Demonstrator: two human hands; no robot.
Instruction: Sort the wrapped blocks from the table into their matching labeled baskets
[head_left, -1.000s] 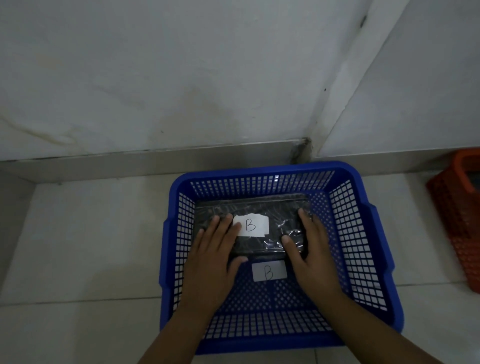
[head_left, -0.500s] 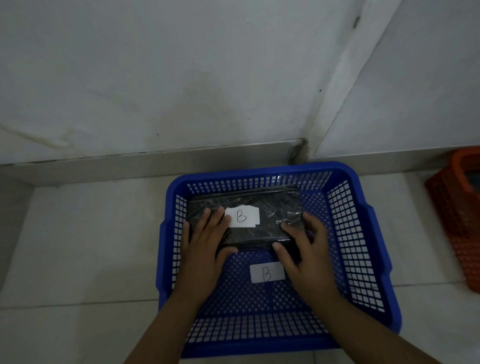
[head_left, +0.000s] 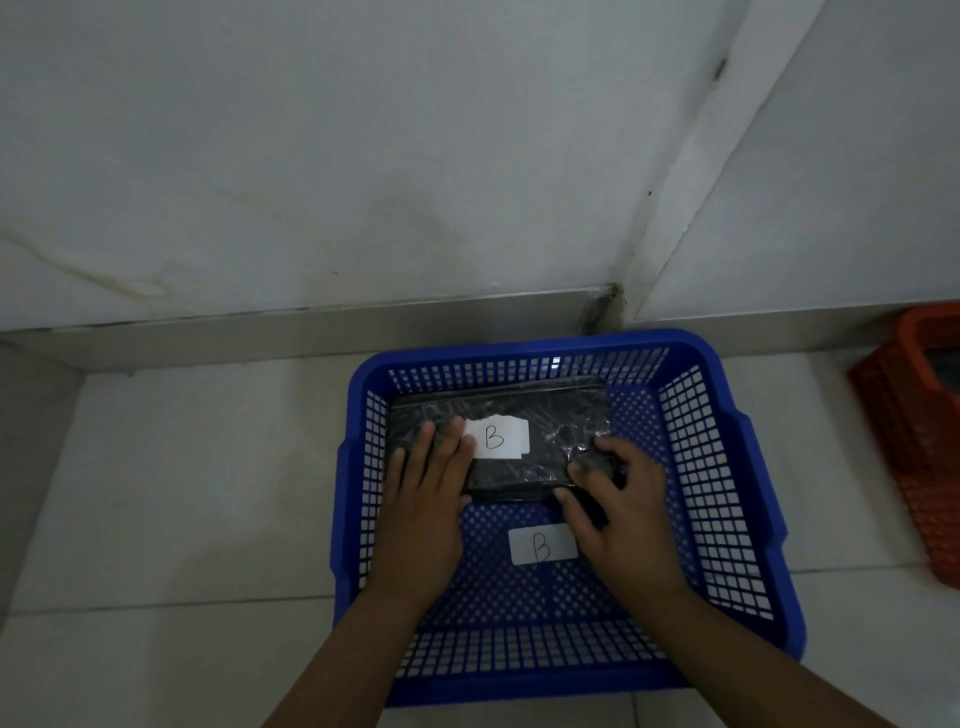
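A dark block wrapped in clear plastic (head_left: 550, 415), bearing a white "B" label, lies at the back of the blue basket (head_left: 727, 499). A second white "B" label (head_left: 543, 545) is stuck on the basket floor. My left hand (head_left: 421, 499) lies flat on the block's left part, fingers spread. My right hand (head_left: 618, 499) curls around the block's front right corner, fingers on its edge. Both hands are inside the basket, touching the block.
The blue basket sits on a pale tiled floor against a white wall and skirting. An orange basket (head_left: 909, 457) stands at the right edge, partly cut off, about a hand's width from the blue one.
The block has slid toward the basket's back wall. My right hand went from lying flat on its top to gripping its front right corner. The left hand stays on top.
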